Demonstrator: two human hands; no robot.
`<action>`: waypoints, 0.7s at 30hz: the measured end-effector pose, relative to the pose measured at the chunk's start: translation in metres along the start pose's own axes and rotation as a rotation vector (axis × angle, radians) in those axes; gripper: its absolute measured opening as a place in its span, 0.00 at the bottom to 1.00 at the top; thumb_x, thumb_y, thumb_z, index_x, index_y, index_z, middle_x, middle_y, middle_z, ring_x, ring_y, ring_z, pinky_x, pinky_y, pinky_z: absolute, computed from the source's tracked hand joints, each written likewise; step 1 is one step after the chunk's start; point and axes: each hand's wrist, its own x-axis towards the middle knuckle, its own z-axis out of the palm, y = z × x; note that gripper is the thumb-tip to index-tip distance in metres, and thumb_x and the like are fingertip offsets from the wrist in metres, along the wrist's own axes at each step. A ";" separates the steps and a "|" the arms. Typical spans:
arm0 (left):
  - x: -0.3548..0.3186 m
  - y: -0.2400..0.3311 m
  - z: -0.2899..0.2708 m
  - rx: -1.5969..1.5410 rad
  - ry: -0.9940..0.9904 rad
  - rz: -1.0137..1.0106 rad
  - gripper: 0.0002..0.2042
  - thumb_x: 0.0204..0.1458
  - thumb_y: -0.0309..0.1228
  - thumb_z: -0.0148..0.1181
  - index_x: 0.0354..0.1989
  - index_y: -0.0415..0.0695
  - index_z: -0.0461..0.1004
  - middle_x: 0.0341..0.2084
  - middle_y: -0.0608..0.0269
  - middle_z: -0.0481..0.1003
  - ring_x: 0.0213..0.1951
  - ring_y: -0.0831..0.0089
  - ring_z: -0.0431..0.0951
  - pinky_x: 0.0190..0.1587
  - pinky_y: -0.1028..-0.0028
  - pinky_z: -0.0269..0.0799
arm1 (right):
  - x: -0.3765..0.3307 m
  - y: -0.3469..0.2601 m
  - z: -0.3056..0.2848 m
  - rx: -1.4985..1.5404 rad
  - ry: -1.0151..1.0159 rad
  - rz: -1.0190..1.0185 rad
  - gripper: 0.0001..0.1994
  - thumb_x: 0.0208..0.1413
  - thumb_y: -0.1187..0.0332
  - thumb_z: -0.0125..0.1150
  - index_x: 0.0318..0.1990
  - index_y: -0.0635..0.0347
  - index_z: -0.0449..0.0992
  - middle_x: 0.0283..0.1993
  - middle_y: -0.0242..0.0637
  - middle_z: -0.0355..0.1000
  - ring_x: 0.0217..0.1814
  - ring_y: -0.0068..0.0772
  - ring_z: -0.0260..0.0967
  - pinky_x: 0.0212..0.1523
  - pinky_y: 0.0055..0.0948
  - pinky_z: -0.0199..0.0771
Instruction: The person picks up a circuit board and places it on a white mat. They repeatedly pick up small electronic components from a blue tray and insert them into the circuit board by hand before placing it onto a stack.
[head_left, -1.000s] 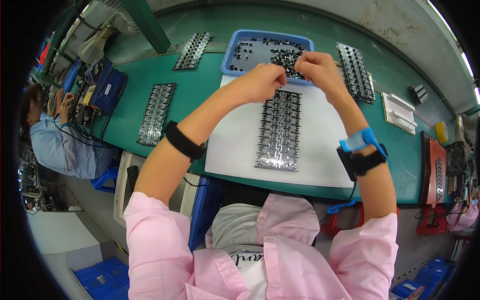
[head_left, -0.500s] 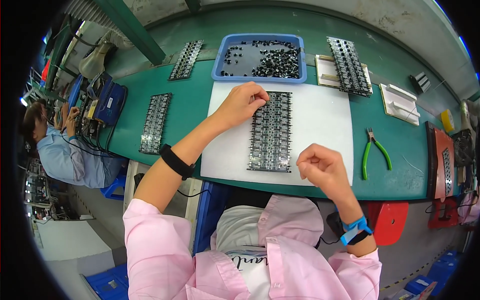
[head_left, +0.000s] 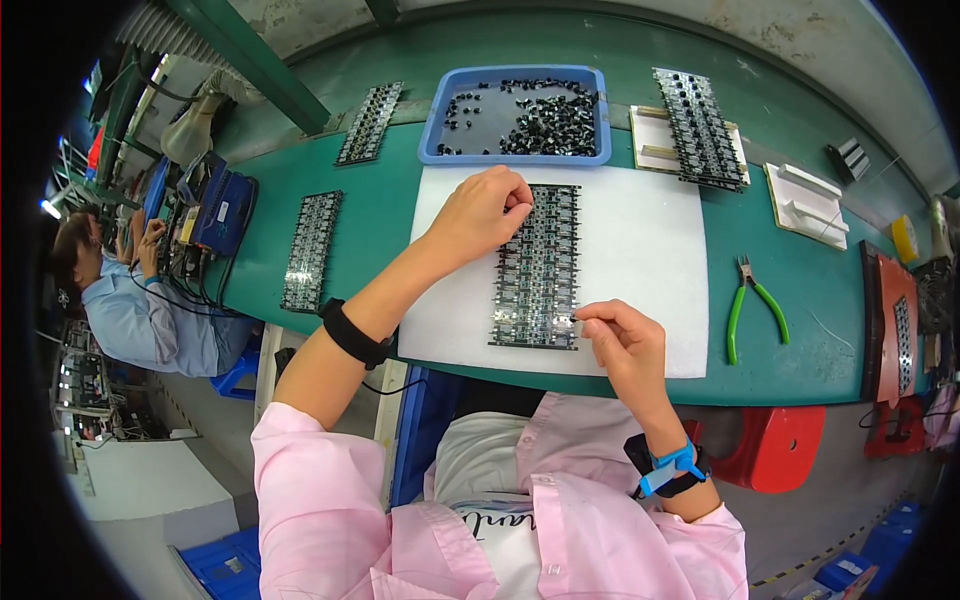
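Note:
A panel of circuit boards (head_left: 537, 265), long and green-grey with rows of parts, lies on the white mat (head_left: 650, 260) in front of me. At its upper left edge is my left hand (head_left: 480, 215), closed, with thumb and index finger curled together. What those fingers hold, if anything, is hidden. My right hand (head_left: 630, 350) is closed in a pinch beside the panel's lower right edge, with a small black component (head_left: 576, 318) at its fingertips. Beyond the mat, a blue tray (head_left: 430, 135) contains many loose black components (head_left: 550, 125).
More board panels lie left (head_left: 312, 250), far left (head_left: 369, 124) and far right (head_left: 700, 130), the last over a white holder (head_left: 650, 140). Green-handled cutters (head_left: 738, 312) and another white holder (head_left: 805, 205) are at right. A co-worker (head_left: 150, 310) sits at left.
My right hand has moved left to the panel's lower right edge, its fingers now extended in a pinch. My left hand stays at the panel's upper left with little change.

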 end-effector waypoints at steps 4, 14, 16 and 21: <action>0.000 0.000 0.000 0.021 0.010 0.055 0.03 0.41 0.22 0.53 0.26 0.36 0.69 0.22 0.59 0.68 0.24 0.71 0.68 0.27 0.75 0.64 | -0.002 -0.001 0.003 -0.002 0.045 -0.039 0.05 0.48 0.77 0.52 0.32 0.66 0.72 0.23 0.29 0.67 0.20 0.12 0.56 0.19 0.13 0.54; 0.003 -0.003 -0.005 0.027 -0.053 0.114 0.03 0.42 0.20 0.51 0.26 0.35 0.68 0.24 0.57 0.68 0.27 0.65 0.69 0.29 0.73 0.65 | -0.002 0.004 -0.003 -0.002 0.012 -0.076 0.06 0.47 0.78 0.52 0.33 0.66 0.73 0.21 0.29 0.65 0.18 0.13 0.53 0.17 0.14 0.51; 0.003 -0.003 -0.006 0.038 -0.056 0.114 0.03 0.42 0.20 0.51 0.26 0.35 0.68 0.24 0.56 0.68 0.27 0.65 0.69 0.29 0.72 0.65 | -0.001 0.003 -0.001 -0.009 0.018 -0.067 0.07 0.47 0.79 0.52 0.34 0.66 0.73 0.21 0.29 0.64 0.18 0.13 0.53 0.16 0.14 0.51; 0.004 0.000 -0.006 0.079 -0.064 0.156 0.02 0.42 0.20 0.51 0.26 0.35 0.68 0.23 0.55 0.67 0.26 0.62 0.69 0.29 0.71 0.64 | 0.000 0.005 0.000 0.060 0.039 -0.095 0.08 0.47 0.80 0.50 0.35 0.66 0.73 0.22 0.31 0.65 0.17 0.13 0.55 0.16 0.14 0.52</action>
